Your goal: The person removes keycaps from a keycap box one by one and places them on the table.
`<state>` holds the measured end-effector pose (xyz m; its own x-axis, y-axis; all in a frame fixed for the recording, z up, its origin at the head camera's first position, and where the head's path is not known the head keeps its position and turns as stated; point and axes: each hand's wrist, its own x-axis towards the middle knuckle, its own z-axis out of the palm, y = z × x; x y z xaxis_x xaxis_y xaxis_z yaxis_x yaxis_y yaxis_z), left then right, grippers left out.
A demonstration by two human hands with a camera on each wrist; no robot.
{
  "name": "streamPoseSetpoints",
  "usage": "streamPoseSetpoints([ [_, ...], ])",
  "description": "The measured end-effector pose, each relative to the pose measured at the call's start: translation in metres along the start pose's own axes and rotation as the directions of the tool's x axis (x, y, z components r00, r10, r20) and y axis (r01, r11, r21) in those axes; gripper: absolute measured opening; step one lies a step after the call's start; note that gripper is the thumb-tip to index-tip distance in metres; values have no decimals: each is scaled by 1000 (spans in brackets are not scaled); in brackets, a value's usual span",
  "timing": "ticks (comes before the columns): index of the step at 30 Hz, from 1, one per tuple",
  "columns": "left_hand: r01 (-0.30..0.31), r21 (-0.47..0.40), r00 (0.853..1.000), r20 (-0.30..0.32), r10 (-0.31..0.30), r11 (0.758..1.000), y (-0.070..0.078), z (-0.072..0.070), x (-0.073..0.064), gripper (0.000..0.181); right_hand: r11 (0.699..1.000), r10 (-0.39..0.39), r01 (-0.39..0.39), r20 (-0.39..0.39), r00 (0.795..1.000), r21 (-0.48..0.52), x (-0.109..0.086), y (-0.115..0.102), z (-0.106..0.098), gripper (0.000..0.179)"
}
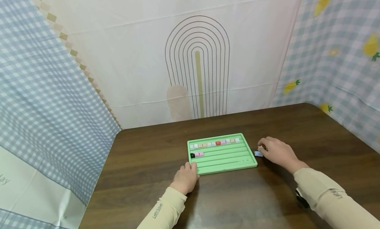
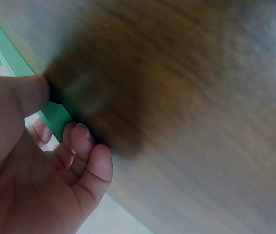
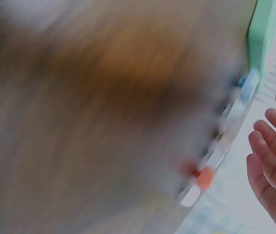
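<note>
A shallow green tray (image 1: 221,161) with ridged rows lies on the table. Small keycaps (image 1: 209,144) in white, beige, red and pink line its far row, while a black keycap (image 1: 192,155) and pink ones sit at the left of a lower row. My left hand (image 1: 185,178) grips the tray's near left corner, thumb along one edge and fingers curled at the other. Off the tray's right side, my right hand (image 1: 277,151) hovers over loose keycaps (image 1: 258,154), its fingers loosely bent. The right wrist view shows a light blue keycap (image 3: 249,84) and an orange keycap (image 3: 205,178) among them.
The brown wooden table (image 1: 142,176) extends around the tray. Behind it hangs a pale cloth (image 1: 139,74) with an arch print, flanked by blue checked cloths (image 1: 74,100). A dark object (image 1: 302,198) shows under the right sleeve.
</note>
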<state>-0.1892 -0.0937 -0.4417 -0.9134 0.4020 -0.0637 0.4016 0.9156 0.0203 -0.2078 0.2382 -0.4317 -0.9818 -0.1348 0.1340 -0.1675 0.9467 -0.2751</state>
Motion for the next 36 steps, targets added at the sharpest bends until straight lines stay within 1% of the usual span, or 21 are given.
streamPoseSetpoints([
  [4,7,0,1000,3,-7,1000,1,0,0,31,999,-32,32,-14,999,17,10,-15,10,17],
  [7,12,2,1000,7,-12,1000,1,0,0,31,998,-60,60,-19,998,21,18,-31,19,17],
  [14,19,5,1000,8,-19,1000,0,-1,-1,31,990,-141,141,-1,990,24,39,-83,36,18],
  [20,4,23,1000,-2,-4,1000,-2,-3,-2,32,983,-173,172,17,985,58,53,-125,50,19],
  [23,9,33,1000,7,-9,999,-1,-3,-1,33,981,-187,186,19,982,48,57,-143,56,19],
  [25,14,36,1000,13,-14,999,0,-4,-1,34,979,-203,202,16,979,31,59,-152,61,19],
  [28,13,33,1000,6,-13,999,0,-4,-1,34,979,-206,206,3,979,-3,62,-162,68,17],
  [33,11,23,1000,-1,-11,1000,-1,0,0,33,984,-174,174,-14,985,-33,63,-171,79,10],
  [36,15,26,1000,12,-16,1000,-1,0,1,33,985,-173,172,-22,985,-33,65,-172,82,8],
])
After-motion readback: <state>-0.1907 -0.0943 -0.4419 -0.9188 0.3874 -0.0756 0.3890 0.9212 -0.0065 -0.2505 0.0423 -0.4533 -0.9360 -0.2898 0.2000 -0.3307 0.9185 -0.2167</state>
